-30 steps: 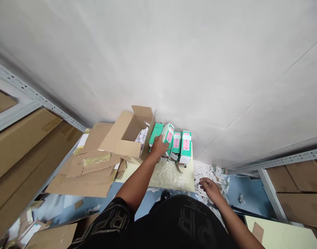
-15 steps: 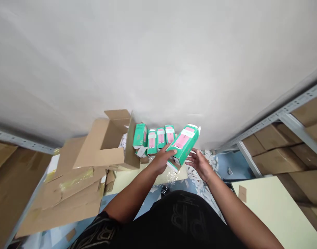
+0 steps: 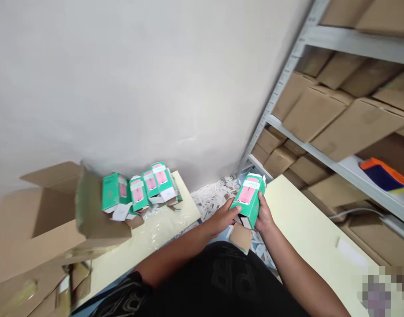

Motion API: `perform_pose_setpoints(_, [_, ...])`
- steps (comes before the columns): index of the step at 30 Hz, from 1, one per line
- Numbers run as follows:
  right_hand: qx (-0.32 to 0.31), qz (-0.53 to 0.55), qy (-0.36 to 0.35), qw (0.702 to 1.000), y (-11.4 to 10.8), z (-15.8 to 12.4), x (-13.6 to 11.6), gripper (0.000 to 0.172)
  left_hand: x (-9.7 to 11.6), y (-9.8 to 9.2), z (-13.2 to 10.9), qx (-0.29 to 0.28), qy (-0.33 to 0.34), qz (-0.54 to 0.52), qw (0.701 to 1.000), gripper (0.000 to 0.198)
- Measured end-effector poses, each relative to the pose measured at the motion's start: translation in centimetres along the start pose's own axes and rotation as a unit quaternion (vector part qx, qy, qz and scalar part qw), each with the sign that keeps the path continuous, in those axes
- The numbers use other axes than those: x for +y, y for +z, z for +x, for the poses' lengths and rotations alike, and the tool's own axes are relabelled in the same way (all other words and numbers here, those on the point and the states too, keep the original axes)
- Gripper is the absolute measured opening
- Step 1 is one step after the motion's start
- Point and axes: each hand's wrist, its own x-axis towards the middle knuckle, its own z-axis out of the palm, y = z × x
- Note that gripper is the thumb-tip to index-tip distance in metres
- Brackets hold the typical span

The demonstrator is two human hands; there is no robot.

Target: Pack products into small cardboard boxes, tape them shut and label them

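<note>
A green box with a pink panel [image 3: 250, 196] is held in front of my body, its near end flap hanging open. On its left side my left hand [image 3: 226, 215] is closed, thumb on the front. My right hand [image 3: 264, 213] wraps round the right side. Whether anything is inside the box I cannot tell. Several similar green boxes [image 3: 139, 193] stand against the wall at the left, some with white flaps open at the near end. They rest on a pale yellow table [image 3: 180, 209] with clear plastic wrap on it.
An open cardboard carton [image 3: 99, 207] stands left of the green boxes. Shredded paper [image 3: 211, 196] covers the floor between the left table and another pale table [image 3: 287, 215]. A metal shelf [image 3: 353, 169] full of cardboard boxes [image 3: 324, 110] runs along the right.
My view has turned right. The held green box has moved away from the row at the wall, into the gap between the tables. My right hand, earlier open beside it, now grips it.
</note>
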Motion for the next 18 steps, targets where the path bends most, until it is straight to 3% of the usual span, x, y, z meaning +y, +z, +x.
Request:
perform_pose_setpoints(2, [0.023, 0.048, 0.001, 0.999, -4.1, -1.5, -2.1, 0.044, -1.2, 2.7, 1.6, -0.039, 0.012, 0.102, 0.994, 0.059])
perform_pose_setpoints(5, [0.053, 0.096, -0.004, 0.994, -10.7, -3.7, -5.0, 0.040, -3.2, 6.7, 4.6, -0.045, 0.037, 0.225, 0.973, 0.053])
perform_pose_setpoints(10, [0.102, 0.121, -0.003, 0.987, -20.5, -6.7, -8.6, 0.042, -7.8, 13.2, 8.9, -0.032, -0.071, 0.234, 0.969, 0.050])
perform_pose_setpoints(12, [0.122, 0.118, 0.009, 0.985, -23.2, -7.5, -9.6, 0.043, -9.1, 15.1, 9.6, -0.031, -0.015, 0.317, 0.948, 0.046])
perform_pose_setpoints(14, [0.137, 0.110, 0.035, 0.984, -25.2, -7.9, -10.3, 0.043, -9.5, 16.8, 10.1, -0.079, 0.101, 0.438, 0.890, 0.058])
perform_pose_setpoints(16, [0.134, 0.102, 0.072, 0.983, -26.7, -7.7, -10.7, 0.042, -9.4, 18.1, 11.1, -0.187, 0.203, 0.533, 0.800, 0.081])
perform_pose_setpoints(18, [0.117, 0.095, 0.105, 0.983, -28.0, -6.9, -10.7, 0.038, -9.3, 19.3, 12.9, -0.304, 0.255, 0.587, 0.706, 0.096])
